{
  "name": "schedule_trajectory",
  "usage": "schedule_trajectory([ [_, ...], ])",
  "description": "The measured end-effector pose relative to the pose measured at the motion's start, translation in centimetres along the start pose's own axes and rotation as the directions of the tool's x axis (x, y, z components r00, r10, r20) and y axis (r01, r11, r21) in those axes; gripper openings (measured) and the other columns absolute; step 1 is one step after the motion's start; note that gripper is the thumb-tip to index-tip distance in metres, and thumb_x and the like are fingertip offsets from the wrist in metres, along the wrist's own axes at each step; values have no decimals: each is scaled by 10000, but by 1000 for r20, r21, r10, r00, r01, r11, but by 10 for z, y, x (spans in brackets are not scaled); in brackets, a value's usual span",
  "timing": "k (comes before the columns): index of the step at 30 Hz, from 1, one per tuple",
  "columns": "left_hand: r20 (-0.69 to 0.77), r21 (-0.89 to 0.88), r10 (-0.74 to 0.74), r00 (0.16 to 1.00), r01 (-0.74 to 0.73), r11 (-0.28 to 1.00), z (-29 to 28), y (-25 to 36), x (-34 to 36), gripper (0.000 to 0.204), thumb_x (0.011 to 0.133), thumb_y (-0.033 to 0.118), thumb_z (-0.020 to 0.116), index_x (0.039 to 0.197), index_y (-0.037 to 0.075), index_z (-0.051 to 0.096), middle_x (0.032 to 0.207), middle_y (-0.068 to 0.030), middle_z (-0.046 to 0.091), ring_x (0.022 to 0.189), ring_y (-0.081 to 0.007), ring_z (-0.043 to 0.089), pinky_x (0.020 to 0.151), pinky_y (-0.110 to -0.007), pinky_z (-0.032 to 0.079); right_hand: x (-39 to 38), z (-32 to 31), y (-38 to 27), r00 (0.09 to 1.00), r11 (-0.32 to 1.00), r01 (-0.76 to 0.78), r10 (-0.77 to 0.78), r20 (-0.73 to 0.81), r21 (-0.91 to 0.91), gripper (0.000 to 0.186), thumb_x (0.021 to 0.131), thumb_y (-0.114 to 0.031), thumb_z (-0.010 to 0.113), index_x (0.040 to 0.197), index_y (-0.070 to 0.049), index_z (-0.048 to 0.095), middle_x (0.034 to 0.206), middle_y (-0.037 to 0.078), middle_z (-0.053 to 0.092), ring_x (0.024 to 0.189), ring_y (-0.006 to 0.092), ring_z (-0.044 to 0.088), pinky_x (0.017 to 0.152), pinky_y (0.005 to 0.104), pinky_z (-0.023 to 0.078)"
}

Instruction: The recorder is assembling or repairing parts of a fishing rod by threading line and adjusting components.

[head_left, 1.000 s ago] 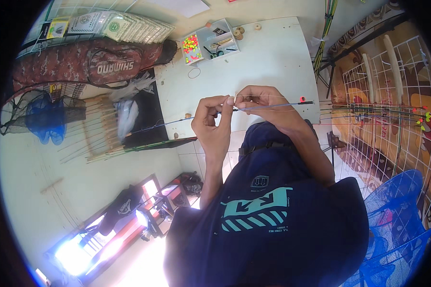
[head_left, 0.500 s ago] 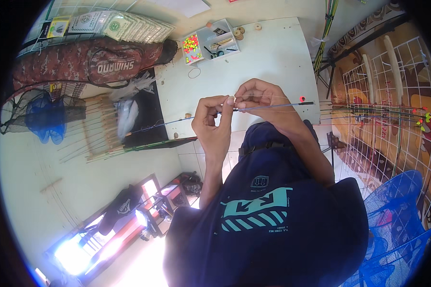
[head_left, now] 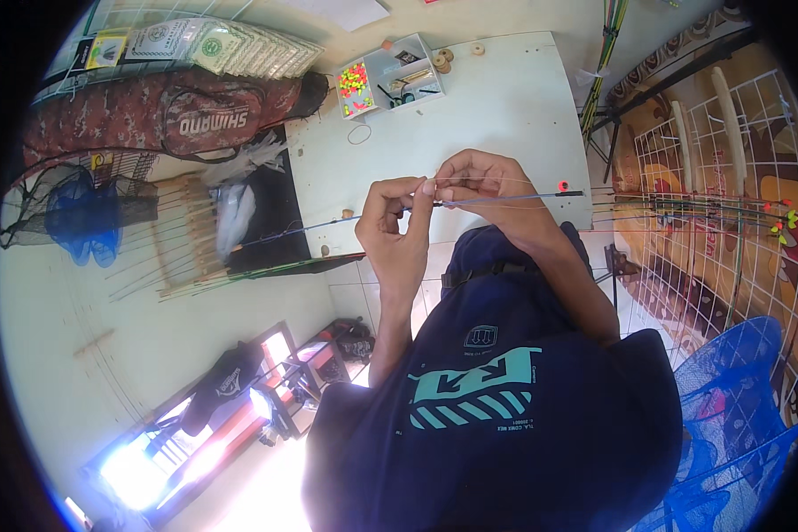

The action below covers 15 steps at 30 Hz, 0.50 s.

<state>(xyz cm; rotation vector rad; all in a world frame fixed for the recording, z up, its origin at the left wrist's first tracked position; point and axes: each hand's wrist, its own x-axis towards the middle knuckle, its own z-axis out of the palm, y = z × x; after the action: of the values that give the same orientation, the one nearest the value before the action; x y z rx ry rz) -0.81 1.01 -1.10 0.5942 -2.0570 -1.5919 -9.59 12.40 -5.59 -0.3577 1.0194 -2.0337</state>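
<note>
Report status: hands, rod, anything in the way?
Left hand and right hand: fingertips close together, exact grip unclear. Thin blue rod extends past both, black end rightward. Nothing visibly obstructing; white tray sits apart.

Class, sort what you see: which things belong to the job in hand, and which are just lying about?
In the job:
Blue rod, across both hands
Left hand and right hand, fingertips close together; anything pinched is too small to tell

Just around, seemingly:
White compartment tray
Camouflage bag
Blue net, lower right
</note>
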Motion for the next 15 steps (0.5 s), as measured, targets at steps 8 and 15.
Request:
schedule_trajectory([
  [8,7,10,-8,1000,8,1000,-1,-1,0,91,879,-17,651,935,-47,586,836,-80,640,693,-60,561,637,-191,459,0,1,-2,1000,1000,-20,20,5,-5,158,873,-71,680,997,15,633,910,48,663,889,97,631,796,220,510],
  [15,12,8,-11,1000,11,1000,-1,0,1,89,879,-13,651,933,-45,588,828,-80,647,686,-57,559,624,-189,453,0,0,1,1000,1000,-18,18,6,13,129,888,-70,647,981,19,642,888,49,660,837,97,613,770,226,499],
])
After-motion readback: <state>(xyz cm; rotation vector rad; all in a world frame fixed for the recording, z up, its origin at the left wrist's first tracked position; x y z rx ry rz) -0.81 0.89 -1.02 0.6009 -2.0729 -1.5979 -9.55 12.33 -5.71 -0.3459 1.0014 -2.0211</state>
